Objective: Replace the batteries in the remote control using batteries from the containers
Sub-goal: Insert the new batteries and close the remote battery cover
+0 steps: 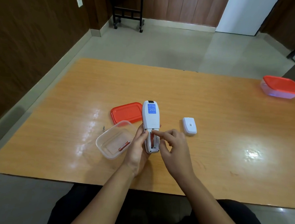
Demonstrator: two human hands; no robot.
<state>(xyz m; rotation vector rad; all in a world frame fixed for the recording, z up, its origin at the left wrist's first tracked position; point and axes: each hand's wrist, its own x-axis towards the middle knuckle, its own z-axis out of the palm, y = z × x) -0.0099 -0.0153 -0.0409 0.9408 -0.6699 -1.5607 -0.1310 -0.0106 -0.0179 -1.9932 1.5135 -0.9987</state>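
A: Nearest items?

B: Left hand (138, 145), grip closed around lower body of remote control (150, 127), held back-up just above desk (209, 148). Right hand (174, 143), index fingertip (154, 132) pressing at top of open battery bay; other fingers curled, nothing clearly pinched.

A: Bay contents?

B: One orange battery (151, 139) seated in left slot, under the pressing finger. Right slot apparently vacant, though partly hidden by fingers; cannot confirm.

A: Beside the hands?

B: Open clear container (108, 149), touching or just beside left hand. One orange battery inside (124, 145), lying flat on its floor. No others visible in it.

A: Next row back?

B: Orange lid (124, 114), loose on desk, behind open container, partly behind remote. White battery cover (189, 126), off the remote, lying right of right hand, apart from it.

A: Far end?

B: Second container (277, 92), orange lid shut, far right corner of desk, well apart from everything else. Contents not legible.

A: Progress, by estimate?

B: Past midpoint, probably. Done: cover removed, one container opened, one battery placed or nearly seated. Old or new, not determinable from markings. Left: seat this cell fully, fetch remaining battery from open container, fill second slot, refit cover. Role of shut container unclear; possibly for spent cells.
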